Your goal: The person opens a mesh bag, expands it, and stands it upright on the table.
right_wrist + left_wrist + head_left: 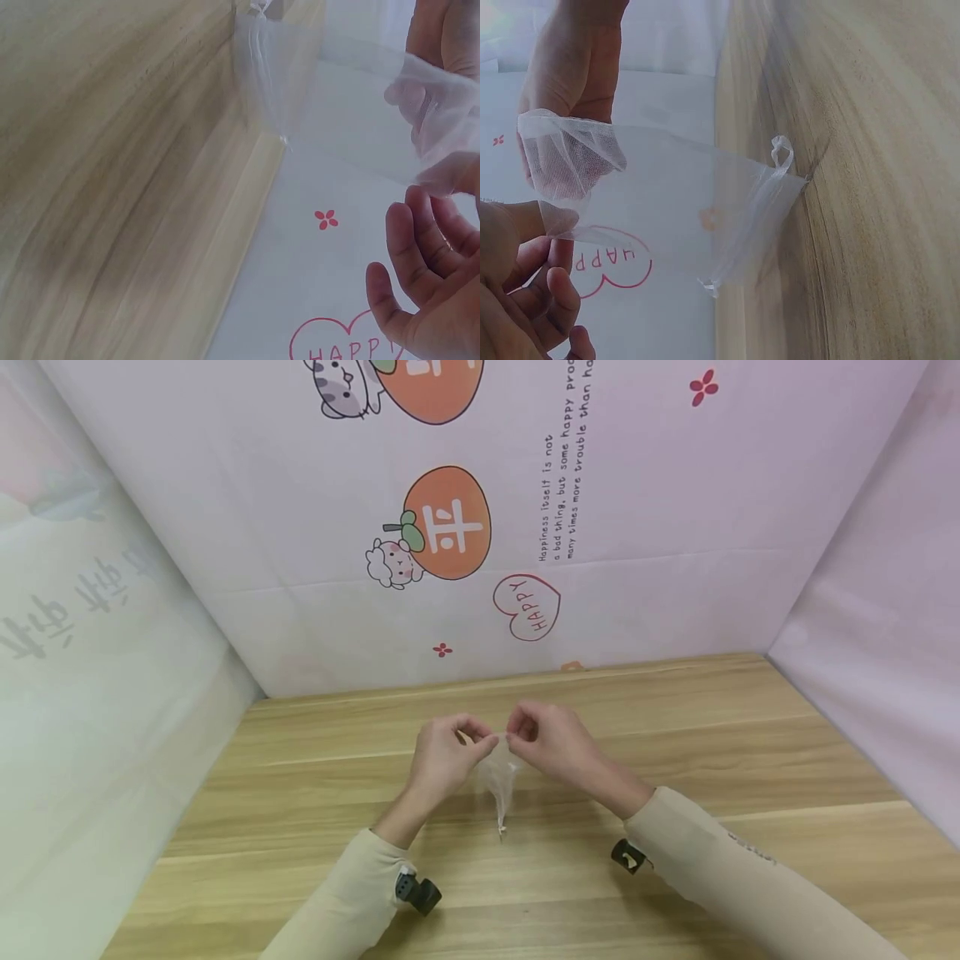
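Note:
A sheer white mesh bag [498,777] hangs between my two hands over the wooden table [525,910]. My left hand [444,753] pinches one side of its upper edge between thumb and fingers. On the other side, my right hand [553,745] pinches the same edge, its fingertips close to the left ones. In the left wrist view the bag [682,172] is spread and see-through, with a small loop [781,154] at one lower corner. Gathered folds run along its lower end, near the tabletop. Fine netting covers part of my right hand [570,82] in that view.
Behind the table's far edge stands a white cloth backdrop [660,527] with printed fruit, lettering and a heart. Cloth walls also rise at the left [112,710] and right [892,635]. Small black cameras are strapped at both sleeves.

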A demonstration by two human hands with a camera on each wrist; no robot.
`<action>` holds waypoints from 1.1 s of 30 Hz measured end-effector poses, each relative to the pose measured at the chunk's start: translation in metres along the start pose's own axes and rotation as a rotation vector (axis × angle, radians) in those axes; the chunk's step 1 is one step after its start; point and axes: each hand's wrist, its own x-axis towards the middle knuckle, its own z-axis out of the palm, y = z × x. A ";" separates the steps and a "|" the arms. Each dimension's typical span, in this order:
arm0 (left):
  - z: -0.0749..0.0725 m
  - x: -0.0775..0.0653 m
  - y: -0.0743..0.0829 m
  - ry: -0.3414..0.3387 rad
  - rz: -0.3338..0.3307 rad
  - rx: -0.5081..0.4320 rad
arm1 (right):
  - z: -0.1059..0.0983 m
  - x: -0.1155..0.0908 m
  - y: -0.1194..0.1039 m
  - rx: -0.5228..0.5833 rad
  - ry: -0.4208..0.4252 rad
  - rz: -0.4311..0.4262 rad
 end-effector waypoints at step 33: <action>-0.002 -0.003 0.000 -0.010 -0.031 -0.043 | 0.000 0.001 0.005 -0.016 -0.018 -0.022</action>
